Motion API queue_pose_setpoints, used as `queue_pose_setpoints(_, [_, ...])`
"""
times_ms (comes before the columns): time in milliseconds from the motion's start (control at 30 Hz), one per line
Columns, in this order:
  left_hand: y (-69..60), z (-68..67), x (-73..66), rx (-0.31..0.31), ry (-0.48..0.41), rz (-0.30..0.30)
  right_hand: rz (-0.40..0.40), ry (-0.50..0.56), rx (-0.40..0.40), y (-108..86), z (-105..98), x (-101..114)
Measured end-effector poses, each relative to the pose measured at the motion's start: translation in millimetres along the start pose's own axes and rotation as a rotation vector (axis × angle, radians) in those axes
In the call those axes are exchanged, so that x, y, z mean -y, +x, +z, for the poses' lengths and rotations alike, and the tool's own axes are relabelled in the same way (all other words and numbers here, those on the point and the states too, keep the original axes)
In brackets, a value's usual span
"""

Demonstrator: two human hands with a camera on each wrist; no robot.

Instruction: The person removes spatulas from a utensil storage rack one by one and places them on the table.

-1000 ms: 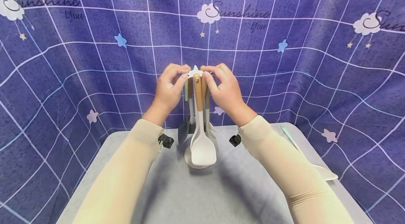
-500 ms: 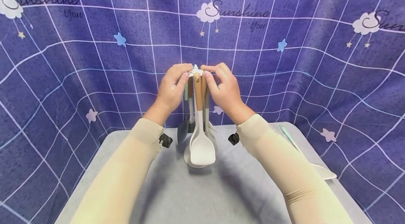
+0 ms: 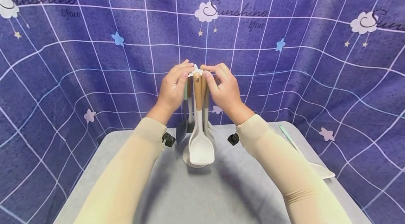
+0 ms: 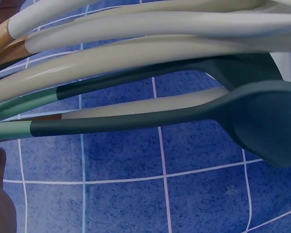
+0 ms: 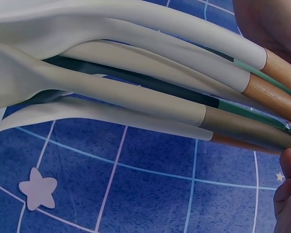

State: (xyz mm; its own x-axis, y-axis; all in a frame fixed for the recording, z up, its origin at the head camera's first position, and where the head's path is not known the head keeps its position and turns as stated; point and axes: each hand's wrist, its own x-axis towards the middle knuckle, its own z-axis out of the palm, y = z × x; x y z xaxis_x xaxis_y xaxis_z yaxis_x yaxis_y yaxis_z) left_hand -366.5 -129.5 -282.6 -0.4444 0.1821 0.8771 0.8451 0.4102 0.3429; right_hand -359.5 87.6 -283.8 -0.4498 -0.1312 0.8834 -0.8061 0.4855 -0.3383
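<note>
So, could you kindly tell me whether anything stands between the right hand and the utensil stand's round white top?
Nothing visible does: the right hand is at the edge of the round white stand top. The left hand is at the opposite side, not in between.

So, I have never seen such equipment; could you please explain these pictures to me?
No machine here: the left grip and right grip are a person's bare hands. The wide view comes from a camera on the head; the two close views come from wrist cameras. On the table stands a rack of hanging utensils, a white spatula in front. A mint-handled utensil lies near the right edge, partly hidden by a sleeve. Both grips are at the rack's top; the pictures do not clearly show what they hold.
</note>
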Motion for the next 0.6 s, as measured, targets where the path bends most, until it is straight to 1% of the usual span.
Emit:
queue_pose_setpoints(67, [0.2, -0.3, -0.5, -0.005, 0.003, -0.007, 0.002, 0.002, 0.004, 0.1, 0, 0])
queue_pose_setpoints(167, [0.4, -1.0, -1.2, 0.003, 0.008, -0.02, 0.015, 0.031, 0.01, -0.2, -2, 1])
queue_pose_setpoints(267, [0.2, -1.7, -1.7, 0.005, 0.012, -0.028, 0.052, 0.068, 0.031, -1.6, -4, 4])
queue_pose_setpoints(367, [-0.8, -2.8, -1.1, 0.009, 0.022, -0.026, 0.11, 0.104, 0.018, -6.3, -5, 7])
queue_pose_setpoints(500, [-1.7, -4.2, -0.7, 0.023, 0.031, -0.022, 0.209, 0.152, -0.038, -15.9, -8, 15])
queue_pose_setpoints(567, [-1.4, -5.2, -0.8, 0.03, 0.039, -0.02, 0.262, 0.183, -0.042, -20.3, -10, 20])
queue_pose_setpoints(600, [-1.0, -6.1, -1.1, 0.032, 0.041, -0.018, 0.285, 0.191, -0.031, -22.3, -11, 22])
